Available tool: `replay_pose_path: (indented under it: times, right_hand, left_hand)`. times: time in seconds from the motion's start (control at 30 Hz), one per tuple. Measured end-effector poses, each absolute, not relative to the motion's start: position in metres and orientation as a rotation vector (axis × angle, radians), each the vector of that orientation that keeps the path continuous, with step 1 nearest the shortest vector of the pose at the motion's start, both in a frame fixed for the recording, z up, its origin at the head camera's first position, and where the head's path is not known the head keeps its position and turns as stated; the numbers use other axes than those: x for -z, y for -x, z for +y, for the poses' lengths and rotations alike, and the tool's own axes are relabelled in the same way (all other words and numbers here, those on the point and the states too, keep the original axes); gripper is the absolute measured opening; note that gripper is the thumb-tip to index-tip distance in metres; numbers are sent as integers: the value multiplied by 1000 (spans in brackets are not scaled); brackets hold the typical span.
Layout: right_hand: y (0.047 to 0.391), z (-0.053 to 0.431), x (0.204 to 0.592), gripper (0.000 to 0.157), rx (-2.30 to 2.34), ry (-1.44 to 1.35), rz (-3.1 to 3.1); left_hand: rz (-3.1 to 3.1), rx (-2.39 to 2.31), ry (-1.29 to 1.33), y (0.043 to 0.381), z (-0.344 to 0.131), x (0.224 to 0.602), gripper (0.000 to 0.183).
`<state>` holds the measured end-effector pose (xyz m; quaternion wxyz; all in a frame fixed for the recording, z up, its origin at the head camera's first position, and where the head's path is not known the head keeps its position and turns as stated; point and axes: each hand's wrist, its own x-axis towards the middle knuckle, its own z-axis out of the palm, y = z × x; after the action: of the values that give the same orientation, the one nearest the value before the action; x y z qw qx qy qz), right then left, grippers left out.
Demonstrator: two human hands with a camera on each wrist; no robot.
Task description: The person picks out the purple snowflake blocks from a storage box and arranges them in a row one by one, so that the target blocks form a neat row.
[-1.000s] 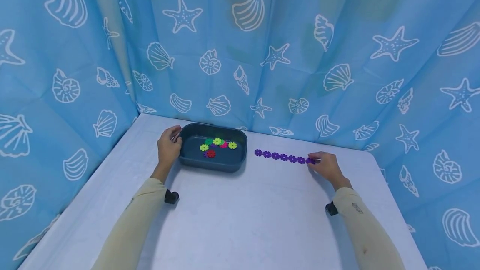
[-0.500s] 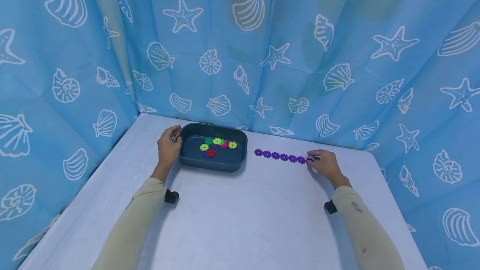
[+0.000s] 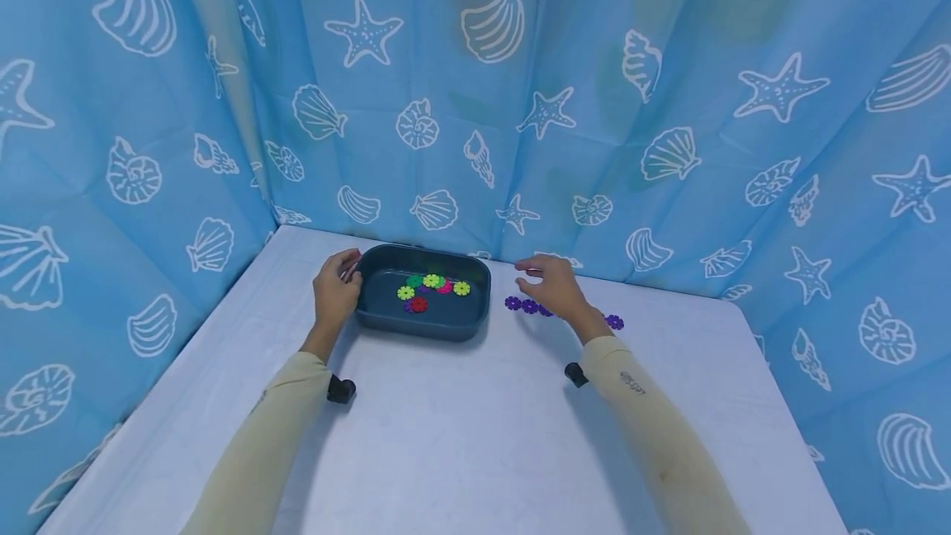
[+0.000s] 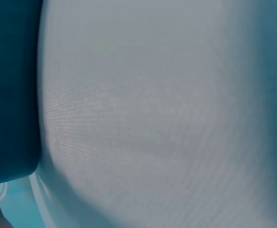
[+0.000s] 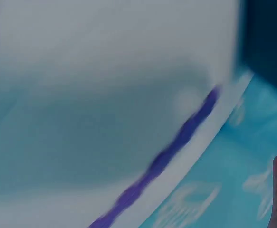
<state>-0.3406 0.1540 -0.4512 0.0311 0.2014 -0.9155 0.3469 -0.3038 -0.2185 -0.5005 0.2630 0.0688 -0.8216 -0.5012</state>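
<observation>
A dark blue-grey tray stands at the back left of the table, with several flower-shaped plastic discs in yellow, green, pink, red and purple inside. My left hand holds the tray's left end at the rim. Right of the tray, purple flower-shaped discs lie in a straight row, which the right wrist view shows as a blurred purple strip. Over this row my right hand hovers with thumb and fingers apart, holding nothing; it hides the row's middle.
A white cloth covers the table. Right behind the table's far edge hangs a blue curtain with white shell and starfish prints, which also closes off both sides.
The right hand has let go of the purple disc at the row's right end and moved left toward the tray. That disc now lies flat. The left hand stays at the tray.
</observation>
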Motion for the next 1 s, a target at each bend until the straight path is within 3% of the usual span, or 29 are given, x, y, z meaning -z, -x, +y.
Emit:
replay_pose_path:
  times: [0.2, 0.43, 0.8, 1.0]
  right_hand:
    - [340, 78, 458, 34, -1189, -913, -2745]
    - [328, 18, 470, 45, -984, -1033, -2939]
    - [327, -11, 482, 36, -1014, -1110, -3000]
    - [329, -10, 482, 29, -830, -947, -3083]
  left_hand:
    - [-2218, 1368, -189, 305, -223, 503, 37]
    - [-2215, 1367, -185, 304, -221, 503, 37]
    - [-2220, 1363, -183, 302, -218, 500, 37]
    - [-2214, 1376, -179, 304, -220, 501, 37]
